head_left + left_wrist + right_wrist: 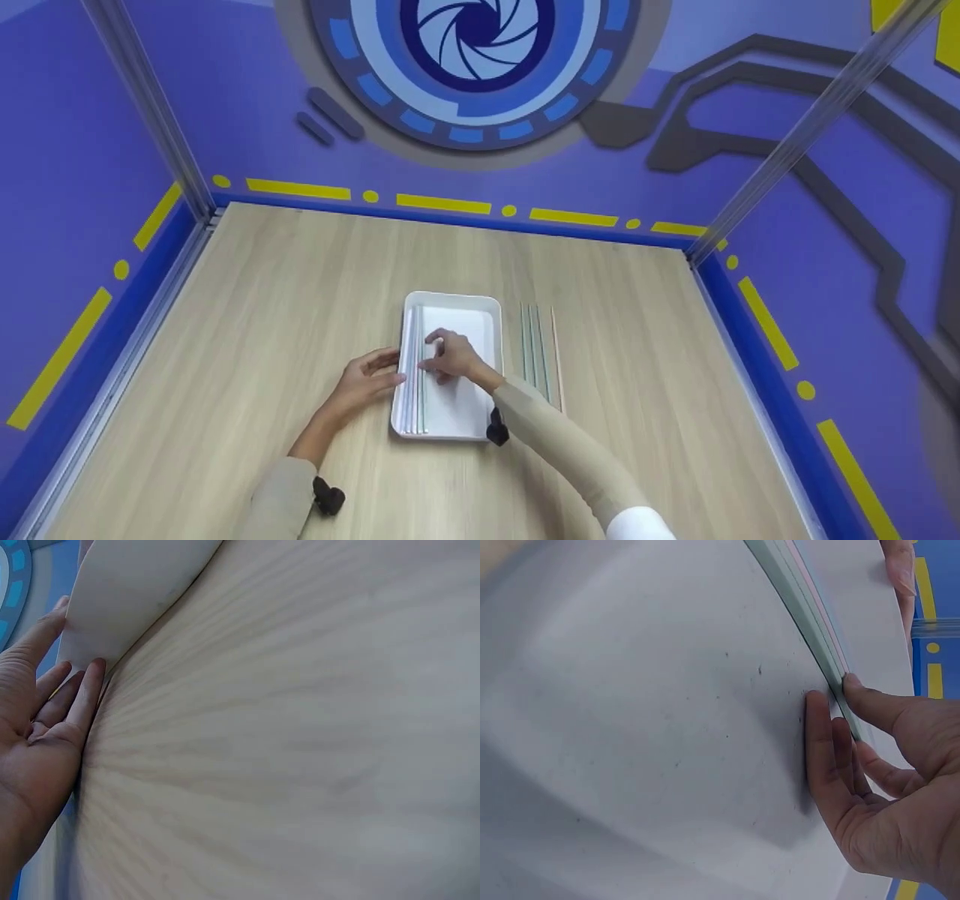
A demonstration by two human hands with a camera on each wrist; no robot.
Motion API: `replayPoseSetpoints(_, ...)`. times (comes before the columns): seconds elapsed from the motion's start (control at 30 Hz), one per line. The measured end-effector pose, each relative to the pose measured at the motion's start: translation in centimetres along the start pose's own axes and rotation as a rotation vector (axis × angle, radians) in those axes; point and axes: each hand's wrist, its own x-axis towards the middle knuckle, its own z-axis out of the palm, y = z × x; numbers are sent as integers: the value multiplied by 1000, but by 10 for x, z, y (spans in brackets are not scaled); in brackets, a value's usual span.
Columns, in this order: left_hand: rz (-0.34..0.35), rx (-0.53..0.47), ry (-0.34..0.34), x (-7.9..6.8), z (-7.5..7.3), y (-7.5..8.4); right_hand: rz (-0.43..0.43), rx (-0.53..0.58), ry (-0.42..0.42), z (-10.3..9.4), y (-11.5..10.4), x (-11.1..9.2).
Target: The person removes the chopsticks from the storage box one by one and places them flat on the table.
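Observation:
A white rectangular tray [460, 360] lies on the wooden table. Along its left side run several long, thin, straight sticks [417, 371] in pale green, pink and blue, side by side. My left hand [367, 382] touches the tray's left wall from outside, its fingers extended and the thumb at the rim. Inside the tray is my right hand [452, 356]. In the right wrist view, its thumb and a fingertip touch the outermost green stick [791, 604], while another finger [819, 735] stands apart over the tray floor.
Right of the tray, several similar thin sticks [534, 345], greenish plus one reddish-orange, lie roughly parallel on the table [315, 277]. Blue printed walls [247, 112] with metal corner posts [150, 97] enclose the back and sides.

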Motion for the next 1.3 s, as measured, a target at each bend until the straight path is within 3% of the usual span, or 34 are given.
replayPoseSetpoints(0.17,6,5,-1,1,2,-1,20,40,5,-5,4,-2)
replayPoseSetpoints(0.53,7,-33,10,0,3,-1,42,-53,44,-9,3,-8)
replayPoseSetpoints(1.07,-5,-46,9,-4,2,1,-34,130,27,-26,5,-23)
replayPoseSetpoints(1.3,5,-45,21,-3,2,1,-104,193,64,-38,5,-28)
